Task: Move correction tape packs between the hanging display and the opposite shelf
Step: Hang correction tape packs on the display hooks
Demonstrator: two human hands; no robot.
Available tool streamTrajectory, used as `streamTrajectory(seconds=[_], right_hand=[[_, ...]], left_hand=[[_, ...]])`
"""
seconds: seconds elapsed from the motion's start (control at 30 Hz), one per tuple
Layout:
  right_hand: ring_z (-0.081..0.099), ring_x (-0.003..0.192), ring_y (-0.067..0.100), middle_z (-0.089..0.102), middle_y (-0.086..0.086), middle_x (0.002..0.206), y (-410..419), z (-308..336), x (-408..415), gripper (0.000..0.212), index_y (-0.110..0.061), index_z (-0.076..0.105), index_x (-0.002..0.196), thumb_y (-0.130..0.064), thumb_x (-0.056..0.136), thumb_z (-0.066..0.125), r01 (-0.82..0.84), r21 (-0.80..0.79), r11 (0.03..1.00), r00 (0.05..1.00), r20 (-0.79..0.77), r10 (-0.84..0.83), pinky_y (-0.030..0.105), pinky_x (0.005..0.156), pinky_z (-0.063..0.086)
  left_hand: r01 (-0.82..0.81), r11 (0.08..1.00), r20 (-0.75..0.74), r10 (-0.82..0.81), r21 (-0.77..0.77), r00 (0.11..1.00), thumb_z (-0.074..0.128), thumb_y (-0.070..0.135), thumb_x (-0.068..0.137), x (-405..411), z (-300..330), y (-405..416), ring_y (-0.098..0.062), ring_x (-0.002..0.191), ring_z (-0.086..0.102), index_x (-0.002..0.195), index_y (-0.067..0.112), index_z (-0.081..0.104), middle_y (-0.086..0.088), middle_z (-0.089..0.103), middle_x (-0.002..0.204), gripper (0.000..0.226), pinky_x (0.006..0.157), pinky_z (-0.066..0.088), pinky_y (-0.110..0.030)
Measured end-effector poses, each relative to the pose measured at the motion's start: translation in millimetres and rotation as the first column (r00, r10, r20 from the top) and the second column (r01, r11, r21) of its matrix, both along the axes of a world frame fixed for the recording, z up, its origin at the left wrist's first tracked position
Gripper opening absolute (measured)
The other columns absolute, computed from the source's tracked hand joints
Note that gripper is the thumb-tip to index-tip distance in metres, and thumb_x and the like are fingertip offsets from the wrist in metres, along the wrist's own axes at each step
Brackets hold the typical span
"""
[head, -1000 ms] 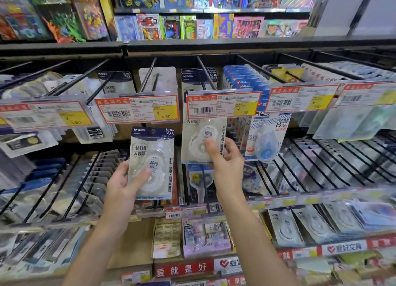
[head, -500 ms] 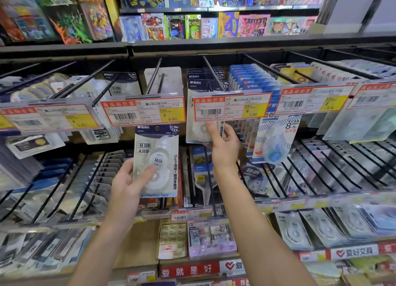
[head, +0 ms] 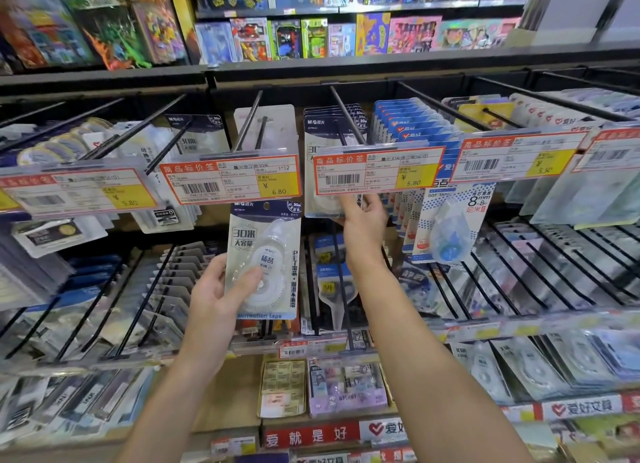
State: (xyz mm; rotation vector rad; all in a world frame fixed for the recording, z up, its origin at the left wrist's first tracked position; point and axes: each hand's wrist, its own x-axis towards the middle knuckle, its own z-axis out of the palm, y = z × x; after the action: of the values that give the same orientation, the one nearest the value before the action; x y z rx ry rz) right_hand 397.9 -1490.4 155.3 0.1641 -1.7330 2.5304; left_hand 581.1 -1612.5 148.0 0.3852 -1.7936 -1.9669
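Head view: the left hand grips a correction tape pack upright, thumb across its front, just below the 6.80 price tag. The right hand reaches up beneath the 5.80 price tag, its fingers pinching the bottom of the front hanging pack on that hook.

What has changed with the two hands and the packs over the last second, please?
The right hand has risen, pushing the hanging pack up behind the 5.80 price tag. The left hand still holds the loose correction tape pack below the 6.80 price tag.
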Motion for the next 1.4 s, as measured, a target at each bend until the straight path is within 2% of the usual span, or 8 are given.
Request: streamTrajectory(seconds=[0.2,0.4,0.63,0.8,0.97,1.07,1.2,1.4], right_hand=[[0.063,0.113,0.01,0.07,-0.012,0.115,-3.1,0.8,-8.4,0.017,-0.033,0.068,0.099,-0.027,0.086,0.077,0.024,-0.003,1.0,0.999,0.037,-0.024,0.044,0.105,0.05],[0.067,0.106,0.015,0.063,0.005,0.126,-0.2,-1.6,-12.2,0.027,-0.02,0.059,0.118,-0.024,0.094,0.07,-0.039,-0.03,0.999,0.988,0.146,0.043,0.028,0.075,0.062],[0.066,0.107,0.015,0.066,0.003,0.118,16.1,-13.5,2.4,0.035,-0.024,0.054,0.118,-0.038,0.091,0.072,-0.218,0.183,0.959,0.958,0.228,0.175,0.035,0.094,0.057],[0.066,0.1,0.016,0.067,0.001,0.105,46.7,-19.2,23.2,0.028,-0.02,0.061,0.115,-0.036,0.093,0.069,-0.323,0.574,0.752,0.946,0.165,0.281,0.035,0.093,0.055],[0.061,0.092,0.014,0.066,-0.007,0.098,93.9,-27.8,48.3,0.024,-0.022,0.063,0.105,-0.044,0.096,0.061,-0.068,0.96,0.271,0.916,-0.048,0.398,0.033,0.08,0.051],[0.062,0.096,0.021,0.069,-0.001,0.099,124.1,-38.1,48.9,0.031,-0.02,0.066,0.105,-0.048,0.093,0.058,0.097,0.967,0.237,0.923,-0.177,0.341,0.039,0.081,0.053],[0.058,0.105,0.032,0.067,0.01,0.108,150.2,-53.5,45.0,0.029,-0.008,0.07,0.115,-0.026,0.093,0.068,0.246,0.956,0.161,0.93,-0.28,0.24,0.04,0.086,0.051],[0.067,0.09,0.027,0.073,0.003,0.102,150.6,-59.6,48.9,0.025,-0.017,0.071,0.105,-0.034,0.1,0.054,0.168,0.976,0.137,0.955,-0.196,0.221,0.035,0.07,0.052]], left_hand=[[0.019,1.0,0.013,-0.019,-0.006,1.0,0.078,0.022,0.082,-0.9,-1.9,2.7,-0.027,0.102,0.073,0.117,0.017,0.063,-0.006,0.075,0.111,0.039,0.084,0.058,-0.041],[0.049,0.999,0.027,-0.049,-0.023,0.998,0.066,0.022,0.083,-1.9,-1.3,6.3,-0.025,0.099,0.074,0.12,0.014,0.062,-0.006,0.076,0.11,0.038,0.077,0.061,-0.028],[0.111,0.989,0.031,-0.109,-0.099,0.994,0.065,0.023,0.083,2.7,1.9,11.6,-0.023,0.093,0.075,0.115,0.015,0.062,-0.006,0.076,0.106,0.034,0.072,0.06,-0.028],[0.129,0.988,0.034,-0.126,-0.087,0.991,0.077,0.026,0.084,7.5,-0.5,14.2,-0.024,0.097,0.074,0.116,0.018,0.063,-0.004,0.076,0.109,0.036,0.077,0.062,-0.032],[0.179,0.978,0.021,-0.177,-0.108,0.984,0.076,0.022,0.086,6.2,6.0,24.8,-0.023,0.1,0.074,0.118,0.017,0.061,-0.003,0.075,0.112,0.036,0.076,0.062,-0.03],[0.202,0.973,-0.007,-0.204,-0.112,0.979,0.076,0.021,0.086,4.0,14.4,31.6,-0.02,0.099,0.074,0.117,0.018,0.061,-0.001,0.075,0.111,0.035,0.075,0.061,-0.028],[0.232,0.967,-0.035,-0.237,-0.107,0.971,0.074,0.022,0.088,1.3,25.2,42.2,-0.018,0.1,0.073,0.119,0.017,0.06,0.0,0.075,0.112,0.034,0.074,0.06,-0.026],[0.264,0.954,-0.068,-0.275,-0.139,0.959,0.066,0.02,0.082,-4.3,38.0,58.3,-0.014,0.095,0.074,0.117,0.016,0.061,0.004,0.076,0.107,0.036,0.072,0.058,-0.022]])
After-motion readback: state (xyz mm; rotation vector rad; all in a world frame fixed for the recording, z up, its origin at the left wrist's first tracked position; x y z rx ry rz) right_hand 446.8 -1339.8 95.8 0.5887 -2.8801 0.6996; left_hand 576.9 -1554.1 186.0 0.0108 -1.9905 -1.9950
